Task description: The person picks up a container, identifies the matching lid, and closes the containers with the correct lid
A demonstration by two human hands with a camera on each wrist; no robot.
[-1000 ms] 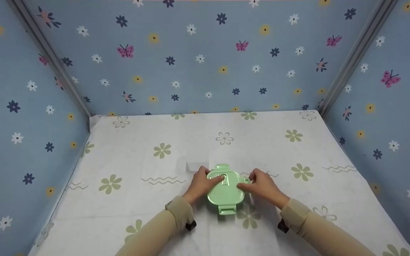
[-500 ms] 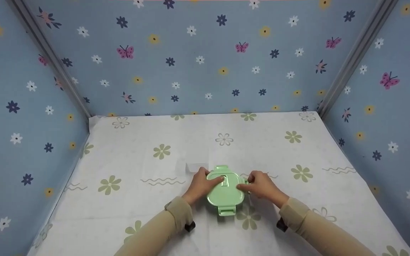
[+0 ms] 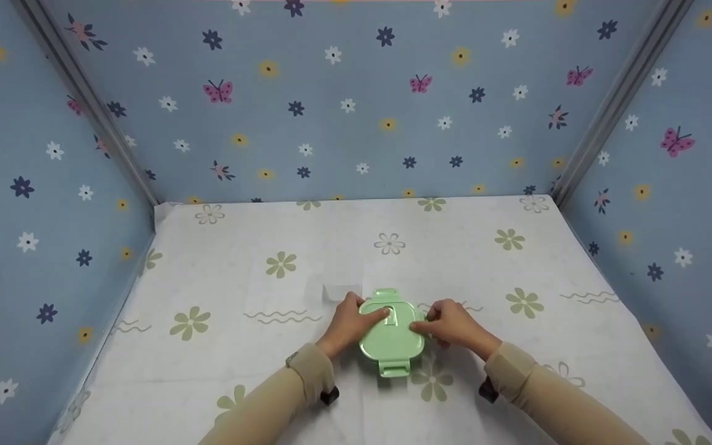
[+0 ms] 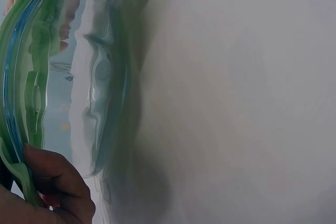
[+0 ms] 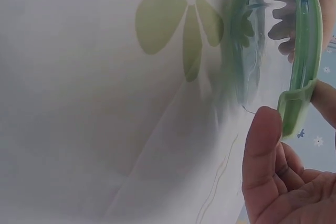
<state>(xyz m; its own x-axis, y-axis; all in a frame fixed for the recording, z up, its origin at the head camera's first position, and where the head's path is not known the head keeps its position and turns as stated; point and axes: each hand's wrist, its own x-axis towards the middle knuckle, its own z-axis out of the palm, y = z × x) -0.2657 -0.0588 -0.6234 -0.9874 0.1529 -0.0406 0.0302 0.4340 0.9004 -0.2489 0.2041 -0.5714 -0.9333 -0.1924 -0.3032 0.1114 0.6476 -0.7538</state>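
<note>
A glass food container (image 4: 105, 66) with a light green snap-on lid (image 3: 393, 340) sits on the patterned cloth. My left hand (image 3: 347, 324) grips its left side, thumb lying across the lid near the small vent flap (image 3: 390, 316). On the right side my right hand (image 3: 455, 324) has its thumb on the lid's edge and its fingers at the side latch (image 5: 294, 108), which is folded down in the right wrist view. The front latch (image 3: 394, 369) and back latch (image 3: 385, 292) stick outward. Part of the left hand shows through the clear glass in the right wrist view.
White cloth (image 3: 207, 266) with green flowers covers the table. A small pale translucent patch (image 3: 342, 292) lies just behind the left hand. Blue flowered panels (image 3: 356, 111) close in the back and both sides, with grey metal posts (image 3: 93, 105) at the corners.
The right latch, sticking out sideways earlier, has swung down under my right fingers. The right hand has shifted slightly toward the lid; the left hand holds its place.
</note>
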